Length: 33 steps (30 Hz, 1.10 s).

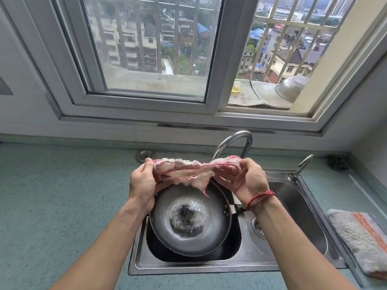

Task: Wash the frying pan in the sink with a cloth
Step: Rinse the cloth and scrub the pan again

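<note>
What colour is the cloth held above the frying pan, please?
The cloth is whitish with pink edges; the head view shows it best.

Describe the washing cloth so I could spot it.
In the steel sink under the window sits the frying pan. Above it, the left hand and right hand stretch a frayed pink-and-white cloth. The other cloth, grey with an orange stripe, lies on the counter.

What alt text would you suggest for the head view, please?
A person's left hand and right hand hold a frayed pink-and-white cloth stretched above a dark frying pan sitting in the left basin of a steel sink. A curved tap stands behind, a grey-and-orange towel lies on the counter at right, and a barred window overlooks buildings.
</note>
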Available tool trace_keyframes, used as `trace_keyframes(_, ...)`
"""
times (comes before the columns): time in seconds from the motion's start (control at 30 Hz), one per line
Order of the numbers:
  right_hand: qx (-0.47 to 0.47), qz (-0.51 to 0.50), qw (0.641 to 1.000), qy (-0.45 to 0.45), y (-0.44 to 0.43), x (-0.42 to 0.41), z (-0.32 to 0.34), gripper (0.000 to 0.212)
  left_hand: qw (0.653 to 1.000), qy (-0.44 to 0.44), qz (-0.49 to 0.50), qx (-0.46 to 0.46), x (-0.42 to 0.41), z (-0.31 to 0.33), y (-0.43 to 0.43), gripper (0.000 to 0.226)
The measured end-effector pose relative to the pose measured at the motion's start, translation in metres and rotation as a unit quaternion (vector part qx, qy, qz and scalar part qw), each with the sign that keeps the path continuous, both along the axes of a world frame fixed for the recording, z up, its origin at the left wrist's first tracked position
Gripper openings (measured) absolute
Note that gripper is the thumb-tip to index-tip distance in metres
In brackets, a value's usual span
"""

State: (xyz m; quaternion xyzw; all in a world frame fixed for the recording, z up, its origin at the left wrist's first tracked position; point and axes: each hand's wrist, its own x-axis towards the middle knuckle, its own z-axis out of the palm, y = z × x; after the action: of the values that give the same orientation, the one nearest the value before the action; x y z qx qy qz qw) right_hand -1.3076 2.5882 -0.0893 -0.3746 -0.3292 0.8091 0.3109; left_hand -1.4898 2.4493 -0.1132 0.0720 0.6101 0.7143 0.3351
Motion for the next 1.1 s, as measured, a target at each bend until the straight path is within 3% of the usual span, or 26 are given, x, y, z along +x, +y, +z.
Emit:
trace_keyframes(0.23,0.038,-0.065,0.997,-0.016,0.012,0.003,-0.007,0.019,1.000,0.018,0.015,0.006,-0.003,-0.002,0.002,0.040)
trace_keyframes(0.47,0.090,0.016,0.992,-0.091,0.005,-0.001,-0.003,0.030,0.999,-0.011,-0.028,0.028,0.000,-0.001,0.006,0.035)
trace_keyframes(0.63,0.115,0.086,0.980,-0.139,0.001,-0.001,0.003,0.016,0.992,-0.047,-0.117,0.013,0.003,-0.013,0.003,0.046)
trace_keyframes(0.83,0.066,0.089,0.991,-0.069,0.009,0.005,0.005,0.058,0.954,-0.049,-0.296,-0.026,-0.001,-0.026,-0.011,0.082)
trace_keyframes(0.9,0.063,0.081,0.992,-0.075,0.011,0.007,0.007,0.054,0.949,-0.019,-0.310,-0.059,0.004,-0.031,-0.012,0.074)
trace_keyframes(0.97,0.074,0.082,0.989,-0.095,0.009,0.008,0.008,0.045,0.951,0.020,-0.296,-0.084,0.008,-0.032,-0.012,0.049)
trace_keyframes(1.03,0.108,0.076,0.982,-0.132,0.007,0.008,0.008,0.036,0.954,0.035,-0.287,-0.081,0.010,-0.032,-0.012,0.023)
trace_keyframes(1.1,0.161,0.069,0.969,-0.171,0.006,0.010,0.006,0.029,0.953,0.026,-0.294,-0.066,0.009,-0.029,-0.013,0.013)
